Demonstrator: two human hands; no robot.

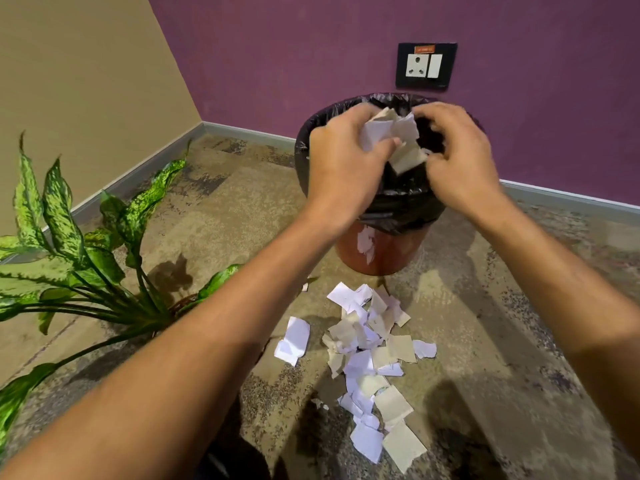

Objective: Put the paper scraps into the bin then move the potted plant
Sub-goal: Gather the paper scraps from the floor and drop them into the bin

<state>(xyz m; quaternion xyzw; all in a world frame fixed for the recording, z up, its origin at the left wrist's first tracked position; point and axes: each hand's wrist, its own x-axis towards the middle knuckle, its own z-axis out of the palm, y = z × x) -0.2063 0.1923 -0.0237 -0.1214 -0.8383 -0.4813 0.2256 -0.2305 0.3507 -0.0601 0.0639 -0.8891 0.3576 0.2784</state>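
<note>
Paper scraps (pixel 372 351) lie in a loose heap on the floor (pixel 502 323) just in front of the bin (pixel 384 251), and a handful (pixel 391 136) sits between both hands above the bin's mouth. We note the left hand (pixel 341 157) curled round the bundle from one side, thumb pressed against it; the right hand (pixel 457 157) has its fingers bent in toward the same bundle, though we cannot tell how firmly it grips. One scrap (pixel 365 242) hangs against the outside of the bin below the black liner (pixel 311 140). We judge the scraps very light, thin and limp: they will slip from a slack hold and drift wide of the opening, so they are best gathered in a cupped bunch, pressed from both sides. Most of the heap is not yet binned. The potted plant (pixel 65 244) stands to the left, well apart from the bin, its pot largely hidden by the left forearm; we judge it heavier and best held by the pot, not its soft leaves.
</note>
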